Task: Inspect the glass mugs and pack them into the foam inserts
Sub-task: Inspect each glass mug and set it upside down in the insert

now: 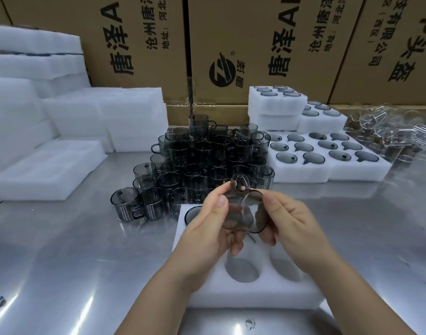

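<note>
A smoky grey glass mug (245, 211) is held tilted above a white foam insert (250, 293), its handle pointing up and away. My left hand (212, 228) grips its left side with thumb on the glass. My right hand (286, 221) holds its right rim between thumb and fingers. In the insert, a mug (192, 213) sits in the far left hole; two near holes show empty. A heap of several grey mugs (202, 163) stands just behind the insert.
Filled foam inserts (327, 165) lie at the right, with more stacked behind (277, 107). Blank foam slabs (45, 165) pile up at the left. Clear glassware (395, 131) sits far right. Cardboard boxes (255, 44) wall the back of the steel table (74, 262).
</note>
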